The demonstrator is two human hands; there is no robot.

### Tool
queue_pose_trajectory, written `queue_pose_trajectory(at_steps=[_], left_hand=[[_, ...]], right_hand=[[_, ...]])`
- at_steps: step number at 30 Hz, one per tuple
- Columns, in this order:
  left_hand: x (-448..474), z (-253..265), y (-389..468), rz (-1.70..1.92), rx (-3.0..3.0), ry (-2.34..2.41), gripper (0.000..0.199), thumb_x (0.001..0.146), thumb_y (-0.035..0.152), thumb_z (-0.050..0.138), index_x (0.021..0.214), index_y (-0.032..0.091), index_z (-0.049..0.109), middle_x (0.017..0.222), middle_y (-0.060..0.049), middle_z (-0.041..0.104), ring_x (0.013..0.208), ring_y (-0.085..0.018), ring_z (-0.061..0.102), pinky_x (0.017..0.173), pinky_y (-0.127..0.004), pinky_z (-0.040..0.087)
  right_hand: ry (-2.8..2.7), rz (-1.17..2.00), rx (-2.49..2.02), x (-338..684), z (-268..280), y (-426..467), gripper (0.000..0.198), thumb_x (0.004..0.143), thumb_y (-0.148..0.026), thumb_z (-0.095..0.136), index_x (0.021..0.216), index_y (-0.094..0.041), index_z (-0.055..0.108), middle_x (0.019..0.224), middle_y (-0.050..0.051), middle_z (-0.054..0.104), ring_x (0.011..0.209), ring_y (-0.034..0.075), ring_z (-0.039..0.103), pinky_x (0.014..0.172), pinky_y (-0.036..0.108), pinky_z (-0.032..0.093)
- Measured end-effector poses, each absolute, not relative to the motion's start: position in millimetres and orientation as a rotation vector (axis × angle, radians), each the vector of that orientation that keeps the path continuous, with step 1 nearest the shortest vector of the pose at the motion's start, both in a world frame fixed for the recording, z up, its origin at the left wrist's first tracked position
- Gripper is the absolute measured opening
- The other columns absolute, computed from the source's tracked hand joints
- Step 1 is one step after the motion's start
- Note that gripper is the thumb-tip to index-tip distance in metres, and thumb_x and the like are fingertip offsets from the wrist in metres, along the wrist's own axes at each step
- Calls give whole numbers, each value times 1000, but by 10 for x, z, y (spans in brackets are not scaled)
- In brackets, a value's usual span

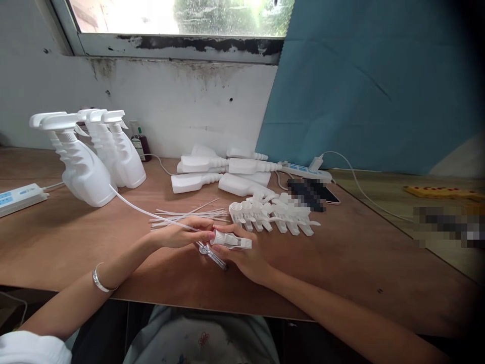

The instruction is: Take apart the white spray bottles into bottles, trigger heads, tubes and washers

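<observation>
Near the front edge of the desk (310, 273), the left hand (176, 237) is pinching a white tube (131, 203); the right hand (248, 258) grips a white spray head (229, 240).

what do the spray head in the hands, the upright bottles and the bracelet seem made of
Spray head: probably white plastic, smooth and moulded, with a ribbed collar.
Upright bottles: likely plastic too, satin white, with moulded grip ridges and soft highlights.
Bracelet: silvery and shiny, likely metal, judging by its bright glints.
</observation>
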State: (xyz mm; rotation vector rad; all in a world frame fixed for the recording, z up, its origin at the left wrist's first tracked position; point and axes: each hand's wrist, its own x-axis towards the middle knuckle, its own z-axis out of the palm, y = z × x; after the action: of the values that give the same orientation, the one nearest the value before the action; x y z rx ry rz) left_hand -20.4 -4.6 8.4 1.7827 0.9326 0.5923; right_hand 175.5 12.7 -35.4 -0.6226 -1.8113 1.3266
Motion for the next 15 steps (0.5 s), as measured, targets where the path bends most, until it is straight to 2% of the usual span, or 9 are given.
queue_pose_trajectory(at_steps=[3,6,10,12,15], left_hand=[[-209,68,-40,582,1820,906,32,83,43,46,71,13,50,65,0,46,61,-10,42,54,-21,37],[-267,98,-18,628,1821,917,30,82,38,48,77,11,59,70,-4,55,64,-12,47,59,-23,40],[-482,235,57,939,1798,1082,27,78,33,50,83,12,65,81,-8,62,74,-16,52,70,-27,42],[-612,301,101,969,1819,1270,26,76,35,48,77,14,65,84,-7,62,70,-15,52,65,-26,42],[-770,331,147,755,1934,1709,24,71,35,48,63,16,60,64,-3,58,57,-13,49,51,-23,36]], right_hand=[[-1830,1345,-635,1768,-335,136,30,69,-31,68,97,-23,61,95,2,67,80,17,62,71,30,50],[-1788,1388,-665,1818,-274,196,27,67,-33,69,91,-21,62,94,3,67,79,18,62,73,32,50],[-1701,1353,-746,1910,-210,324,27,68,-35,68,91,-22,62,96,5,67,84,20,61,75,35,49],[-1723,1308,-778,1921,-209,350,28,68,-36,68,92,-23,62,94,5,67,81,19,61,74,35,50],[-1788,1277,-783,1881,-224,311,28,68,-33,67,93,-21,62,93,4,68,81,18,62,75,33,49]])
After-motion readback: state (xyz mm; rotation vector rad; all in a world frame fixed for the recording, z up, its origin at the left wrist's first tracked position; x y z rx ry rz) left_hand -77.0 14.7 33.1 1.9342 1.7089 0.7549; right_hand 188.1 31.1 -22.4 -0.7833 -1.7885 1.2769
